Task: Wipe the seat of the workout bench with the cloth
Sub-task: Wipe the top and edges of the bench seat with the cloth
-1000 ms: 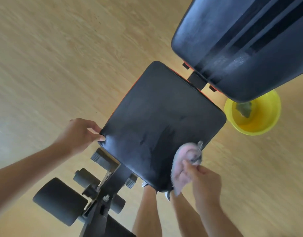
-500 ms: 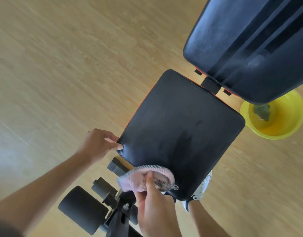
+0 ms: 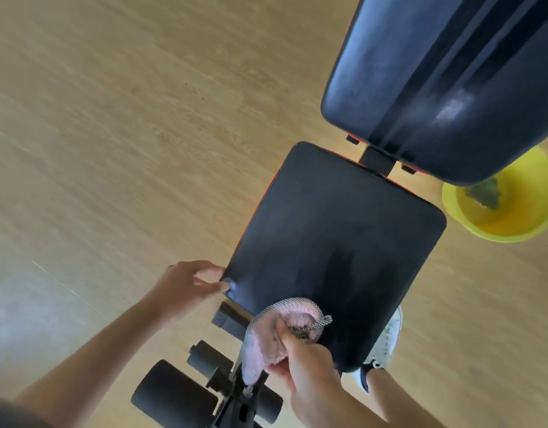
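Note:
The black padded seat (image 3: 334, 242) of the workout bench fills the middle of the head view, with a darker damp streak near its near edge. My right hand (image 3: 306, 369) is closed on a pink cloth (image 3: 275, 332) with a grey mesh side, pressed on the seat's near edge towards its left corner. My left hand (image 3: 189, 285) grips the seat's near left corner, thumb on top.
The raised black backrest (image 3: 445, 78) hangs over the far right. A yellow bowl (image 3: 513, 223) holding a green rag stands on the wooden floor beside it. Black foam leg rollers (image 3: 173, 396) and the frame lie below the seat. A grey shoe (image 3: 387, 341) shows under the seat's right side.
My right hand has carried the cloth from the seat's near right edge leftwards along the near edge. The left hand keeps its hold on the corner. The camera has shifted left.

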`<state>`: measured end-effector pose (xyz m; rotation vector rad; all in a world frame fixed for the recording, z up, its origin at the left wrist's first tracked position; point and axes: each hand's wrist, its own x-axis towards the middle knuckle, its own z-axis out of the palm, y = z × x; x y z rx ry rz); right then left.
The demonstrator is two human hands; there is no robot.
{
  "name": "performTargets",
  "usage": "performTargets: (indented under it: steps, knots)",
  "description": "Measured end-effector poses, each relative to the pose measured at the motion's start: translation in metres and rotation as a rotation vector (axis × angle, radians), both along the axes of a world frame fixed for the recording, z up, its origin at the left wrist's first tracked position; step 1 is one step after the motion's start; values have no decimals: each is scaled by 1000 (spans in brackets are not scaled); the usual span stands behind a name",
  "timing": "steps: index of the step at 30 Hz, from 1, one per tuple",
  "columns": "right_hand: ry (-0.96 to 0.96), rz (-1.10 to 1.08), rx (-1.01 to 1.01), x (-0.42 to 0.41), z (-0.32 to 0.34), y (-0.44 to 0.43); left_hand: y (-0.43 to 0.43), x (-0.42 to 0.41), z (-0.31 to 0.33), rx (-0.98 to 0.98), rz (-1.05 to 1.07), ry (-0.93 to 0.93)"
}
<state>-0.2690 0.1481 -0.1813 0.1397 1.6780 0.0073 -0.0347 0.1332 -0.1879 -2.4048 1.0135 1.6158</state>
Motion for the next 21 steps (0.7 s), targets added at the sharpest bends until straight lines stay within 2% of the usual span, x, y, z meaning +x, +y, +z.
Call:
performTargets:
  steps: [3, 6, 8, 12, 16, 19, 21]
  knots:
    - [85, 386, -192, -69, 19, -14, -21, 4, 27, -65, -152, -9]
    - [339, 640, -513, -119, 27, -49, -64, -1, 63, -183, -258, 16]
    - [359, 628, -730, -133, 34, -83, -99, -14, 87, -239, -367, 50]
    - [242, 521, -1043, -148, 50, -143, -176, -60, 131, -292, -586, 77]
    - [220, 391, -1195, -172, 63, -179, -233, -116, 168, -359, -558, 64]
    - [203, 248, -1192, -210, 84, -195, -256, -179, 179, -412, -553, 100]
    - [236, 232, -1165, -243, 97, -200, -266, -229, 180, -411, -577, 134]
